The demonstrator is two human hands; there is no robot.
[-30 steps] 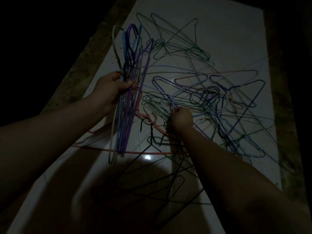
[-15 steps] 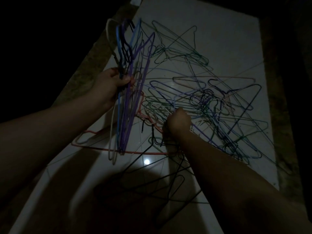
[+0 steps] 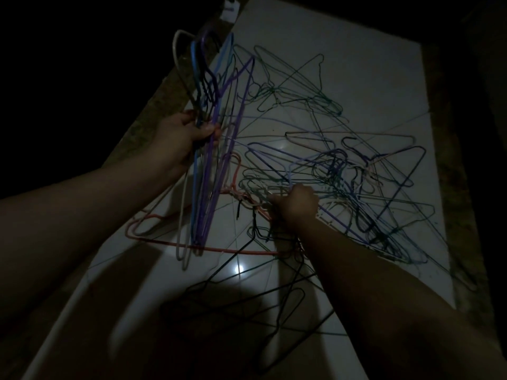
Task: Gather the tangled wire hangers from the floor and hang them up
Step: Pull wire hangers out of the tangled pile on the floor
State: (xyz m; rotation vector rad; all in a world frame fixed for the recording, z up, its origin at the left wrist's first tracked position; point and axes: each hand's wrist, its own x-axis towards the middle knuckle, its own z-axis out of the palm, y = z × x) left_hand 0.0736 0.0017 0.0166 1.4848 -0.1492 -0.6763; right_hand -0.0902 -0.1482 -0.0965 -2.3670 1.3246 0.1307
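Observation:
My left hand (image 3: 184, 138) grips a bunch of gathered hangers (image 3: 206, 149), purple, blue and white, held upright above the floor with their hooks at the top. A tangled pile of wire hangers (image 3: 354, 185) in green, purple, blue and pale colours spreads over the white floor tiles. My right hand (image 3: 295, 205) reaches into the near left edge of that pile, fingers curled round wire there. A red hanger (image 3: 192, 244) lies flat under the held bunch. Black hangers (image 3: 274, 294) lie nearest me in my arms' shadow.
The white tiled floor (image 3: 343, 58) is lit only in a strip; a rough dark border (image 3: 142, 124) runs along its left side and another along the right (image 3: 463, 215). A small pale object (image 3: 229, 10) sits at the top edge. Everything beyond is black.
My left hand has lifted the gathered bunch a little higher and further away. My right hand has stayed low in the pile's near edge, shifting slightly left among the wires.

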